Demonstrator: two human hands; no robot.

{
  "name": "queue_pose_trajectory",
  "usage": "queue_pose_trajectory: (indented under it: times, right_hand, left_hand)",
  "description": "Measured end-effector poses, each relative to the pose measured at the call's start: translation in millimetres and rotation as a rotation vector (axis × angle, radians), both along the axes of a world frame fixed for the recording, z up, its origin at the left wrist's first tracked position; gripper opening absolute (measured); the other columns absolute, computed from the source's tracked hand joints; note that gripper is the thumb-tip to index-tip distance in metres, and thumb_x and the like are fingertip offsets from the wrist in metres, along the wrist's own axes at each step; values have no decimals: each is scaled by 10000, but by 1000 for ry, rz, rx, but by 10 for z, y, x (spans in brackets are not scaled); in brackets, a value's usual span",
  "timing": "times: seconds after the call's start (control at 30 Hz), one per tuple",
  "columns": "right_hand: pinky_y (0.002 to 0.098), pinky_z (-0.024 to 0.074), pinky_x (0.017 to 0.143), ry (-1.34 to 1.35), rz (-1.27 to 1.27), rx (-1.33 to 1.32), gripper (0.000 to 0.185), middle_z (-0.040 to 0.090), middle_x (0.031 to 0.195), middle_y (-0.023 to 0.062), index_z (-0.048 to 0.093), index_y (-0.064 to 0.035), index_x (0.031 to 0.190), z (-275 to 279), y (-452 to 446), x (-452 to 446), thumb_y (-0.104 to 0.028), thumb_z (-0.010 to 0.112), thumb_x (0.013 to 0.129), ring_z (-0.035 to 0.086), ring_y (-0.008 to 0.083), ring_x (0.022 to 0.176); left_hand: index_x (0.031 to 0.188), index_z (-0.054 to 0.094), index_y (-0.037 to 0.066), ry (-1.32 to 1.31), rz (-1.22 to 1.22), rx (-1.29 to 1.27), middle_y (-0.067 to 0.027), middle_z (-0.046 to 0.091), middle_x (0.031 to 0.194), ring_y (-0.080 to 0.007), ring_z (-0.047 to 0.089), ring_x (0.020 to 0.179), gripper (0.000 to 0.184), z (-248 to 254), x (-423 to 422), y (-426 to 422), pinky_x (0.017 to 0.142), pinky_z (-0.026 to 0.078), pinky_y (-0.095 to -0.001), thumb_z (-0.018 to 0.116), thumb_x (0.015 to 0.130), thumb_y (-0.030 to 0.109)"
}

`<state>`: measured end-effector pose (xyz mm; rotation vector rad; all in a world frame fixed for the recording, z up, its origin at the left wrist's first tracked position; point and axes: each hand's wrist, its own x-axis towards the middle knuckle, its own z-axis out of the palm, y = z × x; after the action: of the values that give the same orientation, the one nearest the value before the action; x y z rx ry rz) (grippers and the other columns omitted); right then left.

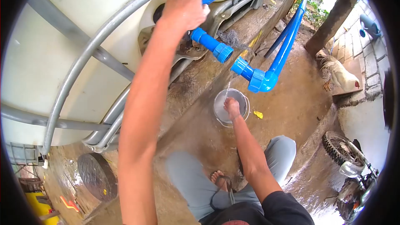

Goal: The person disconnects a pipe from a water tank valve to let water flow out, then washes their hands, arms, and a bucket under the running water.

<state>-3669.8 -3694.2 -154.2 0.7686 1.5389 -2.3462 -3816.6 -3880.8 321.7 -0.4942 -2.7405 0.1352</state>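
My left hand (185,11) is closed around the valve at the tank's outlet, with a blue valve handle (208,0) sticking out past its fingers. Below it, a blue threaded outlet pipe (211,45) points down and right. A separate blue elbow fitting (261,80) hangs near the pipe's mouth, with a gap between them. My right hand (232,107) is curled into a fist over a metal bucket (246,118). A thin stream of water (228,86) falls at that hand; whatever the fist holds is hidden. Cloudy liquid shows inside the bucket.
A large white tank (100,12) in a grey tubular cage (79,54) stands at left. A yellow leaf (258,114) lies on the wet floor. To the right are a white chicken (339,73), a wooden post (333,14) and a motorbike wheel (343,148). A round dark lid (96,176) leans lower left.
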Motion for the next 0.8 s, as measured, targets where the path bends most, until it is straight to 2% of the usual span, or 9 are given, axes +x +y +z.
queue_pose_trajectory:
  times: [0.03,0.13,0.17,0.33,0.43,0.57,0.67,0.7,0.8]
  right_hand:
    - [297,480,706,11,58,14,134,544,858,4,543,-128,931,-79,-4,-10,-242,482,895,547,141,800]
    - [314,474,720,43,28,-51,139,541,866,-3,546,-144,923,-160,-24,45,-266,478,913,539,141,824]
    - [326,477,740,31,-6,-47,156,545,883,7,546,-135,935,-162,-30,62,-273,473,925,545,152,837]
    - [407,481,880,73,-186,-139,234,551,992,66,536,-66,1010,232,-173,-51,-277,438,980,561,220,942]
    - [455,439,977,66,-292,-224,232,544,1059,100,521,-18,1050,275,-212,-225,-213,409,991,549,260,1015]
    - [448,439,980,148,-311,-343,197,552,1038,90,526,-27,1025,173,-188,-327,-165,390,990,553,240,984]
    - [432,448,968,89,-333,-351,180,559,1004,67,530,-49,1012,234,-191,-347,-153,384,990,561,212,945]
    - [426,450,966,59,-347,-355,175,560,988,59,530,-56,1006,264,-191,-355,-152,384,990,561,203,934]
    - [415,459,955,36,-369,-347,170,563,960,43,531,-64,1002,347,-209,-354,-162,393,988,563,184,920]
  left_hand:
    - [865,692,79,5,41,5,-123,706,911,-298,678,864,294,-7,-13,109,798,495,-433,564,817,339]
    - [872,716,87,-80,142,153,-114,709,928,-276,680,901,292,-22,-117,358,767,520,-389,600,794,343]
    - [813,706,26,7,87,228,-218,679,849,-368,665,812,484,-84,-120,342,737,520,-458,525,869,471]
    - [814,697,38,140,-89,108,-189,672,750,-371,659,707,544,-162,-118,204,657,525,-469,520,864,550]
    - [810,687,37,188,-162,107,-202,655,716,-386,644,680,598,-188,-100,150,647,521,-479,492,862,599]
    - [801,672,26,190,-186,29,-206,645,696,-404,628,661,635,-121,1,153,625,513,-485,449,876,616]
    - [829,657,11,146,-148,-43,-178,658,717,-326,654,679,548,-52,109,187,664,520,-428,497,902,530]
    - [805,691,28,85,-145,105,-238,648,734,-407,639,702,545,11,158,182,673,494,-488,504,872,536]
    - [774,667,9,105,-176,91,-240,637,707,-409,633,681,551,19,195,182,655,490,-493,500,882,522]
